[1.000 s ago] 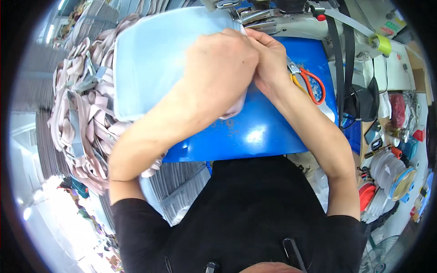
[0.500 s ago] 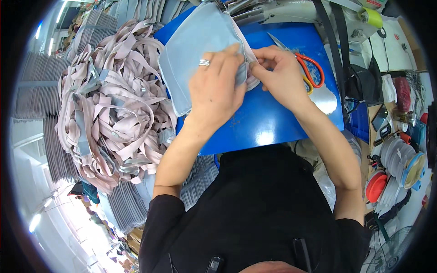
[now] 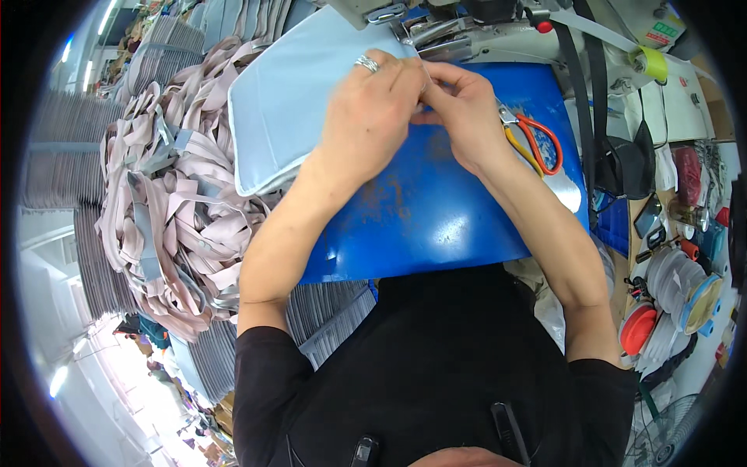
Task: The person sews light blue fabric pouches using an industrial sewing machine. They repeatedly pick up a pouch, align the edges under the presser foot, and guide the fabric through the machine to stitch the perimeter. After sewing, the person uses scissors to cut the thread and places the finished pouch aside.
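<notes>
A light blue fabric panel [image 3: 284, 97] with a pale bound edge lies over the left part of the blue work surface [image 3: 405, 233]. Its far right corner reaches the metal parts of a sewing machine [image 3: 424, 31]. My left hand [image 3: 373, 113], with a ring on one finger, rests on the panel's right side, fingers bent and closed on it. Touching it, my right hand [image 3: 467, 113] pinches at the same edge with thumb and fingers; the fingertips partly cover what they hold. Scissors [image 3: 537, 144] with red and yellow handles lie beside my right hand, blades mostly hidden.
A large tangled heap of pinkish-grey straps [image 3: 183, 210] stands to the left. Behind and below it are stacks of grey fabric pieces [image 3: 58, 148]. Black straps and a black pouch [image 3: 626, 163] hang at right, near spools [image 3: 673, 272] and small tools.
The panel has turned and shifted left and lower. Both hands have moved up toward the machine and closer together. The pinkish strip at the panel's edge is now out of sight.
</notes>
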The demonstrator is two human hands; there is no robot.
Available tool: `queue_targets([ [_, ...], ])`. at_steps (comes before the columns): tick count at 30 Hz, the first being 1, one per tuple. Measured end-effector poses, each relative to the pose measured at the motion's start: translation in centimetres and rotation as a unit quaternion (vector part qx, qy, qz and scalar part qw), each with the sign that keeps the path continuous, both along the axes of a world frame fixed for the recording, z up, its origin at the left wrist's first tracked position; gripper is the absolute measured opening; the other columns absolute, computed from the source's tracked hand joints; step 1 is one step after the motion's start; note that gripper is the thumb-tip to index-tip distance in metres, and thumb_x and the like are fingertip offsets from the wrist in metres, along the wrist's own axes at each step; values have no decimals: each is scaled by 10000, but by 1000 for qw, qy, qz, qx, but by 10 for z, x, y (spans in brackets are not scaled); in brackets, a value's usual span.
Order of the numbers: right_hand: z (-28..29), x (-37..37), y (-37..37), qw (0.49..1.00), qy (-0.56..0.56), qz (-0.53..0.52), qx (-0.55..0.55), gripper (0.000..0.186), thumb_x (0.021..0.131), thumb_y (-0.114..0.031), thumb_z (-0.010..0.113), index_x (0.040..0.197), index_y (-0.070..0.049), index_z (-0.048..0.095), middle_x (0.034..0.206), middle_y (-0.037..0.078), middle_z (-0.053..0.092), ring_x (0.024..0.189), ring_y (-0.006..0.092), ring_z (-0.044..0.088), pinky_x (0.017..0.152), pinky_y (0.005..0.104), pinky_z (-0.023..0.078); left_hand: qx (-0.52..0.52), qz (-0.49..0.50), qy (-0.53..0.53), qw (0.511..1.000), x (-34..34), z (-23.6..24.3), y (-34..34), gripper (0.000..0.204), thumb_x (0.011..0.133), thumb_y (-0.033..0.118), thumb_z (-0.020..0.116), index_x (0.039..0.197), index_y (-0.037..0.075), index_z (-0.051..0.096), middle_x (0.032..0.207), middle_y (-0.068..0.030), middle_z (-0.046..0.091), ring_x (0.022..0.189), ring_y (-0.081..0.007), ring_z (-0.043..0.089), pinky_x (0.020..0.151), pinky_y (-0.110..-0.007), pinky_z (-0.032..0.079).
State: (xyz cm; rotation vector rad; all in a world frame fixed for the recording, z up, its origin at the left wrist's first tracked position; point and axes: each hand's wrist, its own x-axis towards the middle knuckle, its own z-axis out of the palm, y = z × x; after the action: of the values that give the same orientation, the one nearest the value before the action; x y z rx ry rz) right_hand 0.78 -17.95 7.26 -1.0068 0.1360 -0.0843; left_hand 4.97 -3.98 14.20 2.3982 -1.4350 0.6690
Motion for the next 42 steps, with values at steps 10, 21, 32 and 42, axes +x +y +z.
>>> queue_targets([
  [10,6,18,7,996,32,-83,24,255,868,-104,751,1060,62,731,875,69,718,789,142,690,719,288,579,80,58,-38,994,17,22,18,444,797,143,776,1226,190,670,839,-77,662,902,-290,686,709,-413,581],
  [21,10,5,6,987,28,-66,-146,349,800,-91,755,1121,41,722,1005,78,723,873,159,665,744,298,528,215,14,52,975,12,52,52,547,923,118,681,1439,287,618,759,-103,574,654,-297,627,601,-432,513],
  [32,11,17,7,996,76,-54,11,292,867,-106,750,1127,24,718,1031,80,725,920,148,671,755,300,563,301,-28,17,953,30,81,25,409,875,107,683,1282,124,717,818,-143,646,754,-344,682,677,-442,544],
  [42,23,21,4,991,128,-42,-13,272,869,-141,778,1081,23,732,1000,98,728,923,185,689,726,339,581,364,-1,-56,930,23,78,4,319,895,85,616,1200,40,697,848,-175,700,765,-337,741,676,-427,600],
])
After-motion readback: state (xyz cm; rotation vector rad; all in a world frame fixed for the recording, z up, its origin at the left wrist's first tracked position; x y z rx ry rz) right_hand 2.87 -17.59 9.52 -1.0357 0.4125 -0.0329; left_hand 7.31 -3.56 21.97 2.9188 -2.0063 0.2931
